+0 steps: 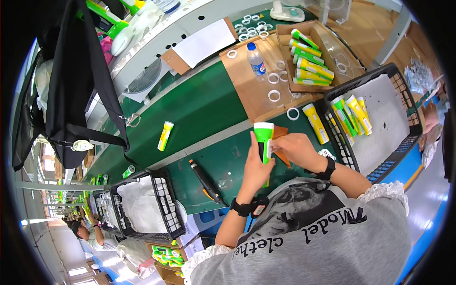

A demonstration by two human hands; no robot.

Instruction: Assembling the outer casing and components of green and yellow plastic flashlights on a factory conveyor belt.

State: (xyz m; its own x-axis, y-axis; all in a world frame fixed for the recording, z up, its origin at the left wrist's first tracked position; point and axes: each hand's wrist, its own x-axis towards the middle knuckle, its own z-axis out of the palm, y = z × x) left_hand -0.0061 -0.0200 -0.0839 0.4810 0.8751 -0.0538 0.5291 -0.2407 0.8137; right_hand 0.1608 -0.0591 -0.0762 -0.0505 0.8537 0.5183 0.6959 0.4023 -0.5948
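Observation:
My left hand [256,167] is wrapped round a green flashlight [264,133] with a white head, held upright above the green bench. Close against the flashlight's side, the fingers of my right hand [299,151] are pinched together; what lies between them is hidden. Behind and below the right hand shows an orange-brown flat piece [281,131]. A black electric screwdriver [204,181] with orange parts lies on the bench, left of my left hand. To the right of my right hand lies a yellow flashlight [315,124].
At right, a black crate [343,142] holds several flashlights; behind it a cardboard box [308,88] holds more. White rings [274,96] and a bottle [256,60] stand on cardboard. Another flashlight [165,136] lies on the green belt [199,102]. A lined crate [164,199] is at left; a co-worker [88,232] sits beyond.

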